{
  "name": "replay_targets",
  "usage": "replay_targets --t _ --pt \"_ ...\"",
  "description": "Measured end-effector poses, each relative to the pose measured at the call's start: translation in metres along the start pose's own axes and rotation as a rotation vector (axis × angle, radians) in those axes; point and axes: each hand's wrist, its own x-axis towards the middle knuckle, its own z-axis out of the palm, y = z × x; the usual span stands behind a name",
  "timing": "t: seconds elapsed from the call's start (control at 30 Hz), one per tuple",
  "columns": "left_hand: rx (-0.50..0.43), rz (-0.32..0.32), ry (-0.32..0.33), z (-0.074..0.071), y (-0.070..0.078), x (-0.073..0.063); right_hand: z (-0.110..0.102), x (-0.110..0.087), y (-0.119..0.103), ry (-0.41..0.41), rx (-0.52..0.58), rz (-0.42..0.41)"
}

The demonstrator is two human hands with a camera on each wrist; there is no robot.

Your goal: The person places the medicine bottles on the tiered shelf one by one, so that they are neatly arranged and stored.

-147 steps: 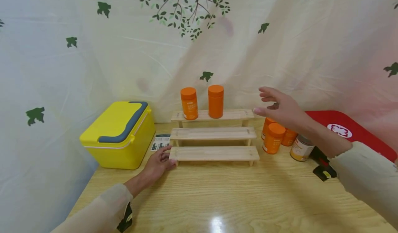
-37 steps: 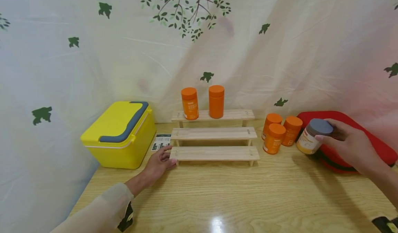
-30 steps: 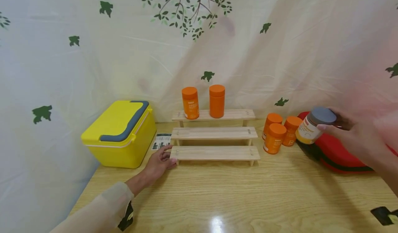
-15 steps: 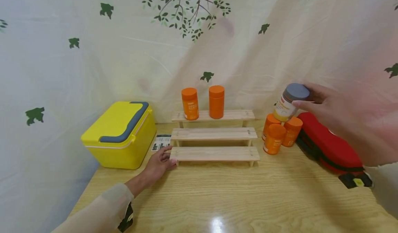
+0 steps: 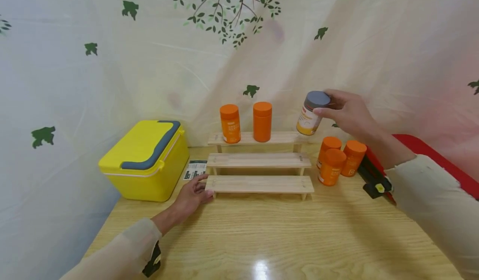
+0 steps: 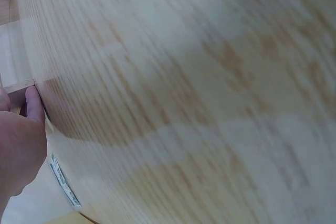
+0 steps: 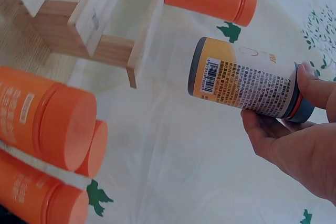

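- The right hand [image 5: 348,109] holds a grey-lidded jar [image 5: 309,120] by its lid end, thumb on one side and fingers [image 7: 257,132] on the other, spread just as far as the lid's width.
- That jar, white and yellow below its lid, is tilted over the right end of the top tier of the wooden rack [image 5: 258,160]; the right wrist view shows it apart from the wood, a barcode and small print on its side.
- The left hand [image 5: 190,195] pinches the left end of the bottom tier, its fingers bent closely about the board.
- On the top tier stand two orange bottles, the left one [image 5: 230,124] with its white print showing, the right one [image 5: 262,122] plain on the visible side.
- Three more orange bottles [image 5: 332,168] stand grouped on the bench [image 5: 232,234], right of the rack.
- Beyond them lies a red case [image 5: 434,147], partly hidden by the right arm.
- A yellow box [image 5: 144,147] with a blue-grey handle stands left of the rack, a printed card [image 5: 194,170] between.
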Motion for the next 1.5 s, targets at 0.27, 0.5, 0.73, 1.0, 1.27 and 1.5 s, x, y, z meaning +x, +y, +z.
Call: replay_targets --t 0.27,0.5,0.73,1.0,1.27,1.5 --pt "-0.001 0.000 -0.007 -0.002 0.004 0.001 0.022 0.023 -0.003 -0.040 0.063 0.015" --pt "0.011 0.008 -0.009 -0.002 0.003 0.003 0.037 0.036 0.004 -0.100 0.095 0.067" --pt "0.012 -0.007 -0.007 -0.001 0.003 0.003 0.045 0.042 0.010 -0.124 0.089 0.107" --pt "0.010 0.011 -0.020 -0.002 0.005 0.002 0.045 0.046 0.011 -0.162 0.076 0.156" --pt "0.035 0.009 -0.021 -0.003 0.004 0.004 0.046 0.050 0.010 -0.171 0.067 0.166" --pt "0.040 0.003 -0.026 -0.003 0.003 0.005 0.047 0.051 0.011 -0.179 0.055 0.178"
